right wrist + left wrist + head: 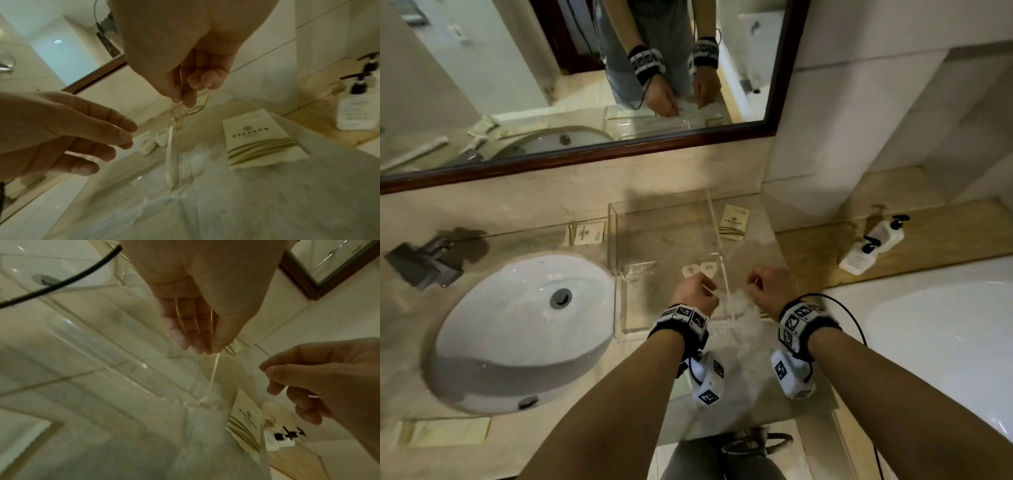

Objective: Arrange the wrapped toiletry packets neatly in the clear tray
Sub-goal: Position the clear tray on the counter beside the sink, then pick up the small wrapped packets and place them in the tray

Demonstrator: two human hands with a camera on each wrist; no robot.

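Note:
The clear tray (616, 240) stands on the marble counter right of the sink, with two small white heart-shaped pieces (700, 269) lying in it. Both hands hold one crinkly clear-wrapped packet (743, 310) over the tray's near right corner. My left hand (693, 296) pinches its left end above the tray, fingertips together (203, 348). My right hand (770, 286) pinches the other end between thumb and forefinger (183, 100). From the wrists the packet shows edge-on as a thin strip (212, 378) (172, 146). One cream packet (585, 233) lies left of the tray, another cream packet (734, 222) (259, 139) to its right.
A white sink (517, 329) fills the counter's left side, with a flat cream packet (445, 433) at its near edge. Two pump bottles (873, 245) lie on the wooden ledge at the right, beside a white bathtub (945, 342). A framed mirror (585, 161) backs the counter.

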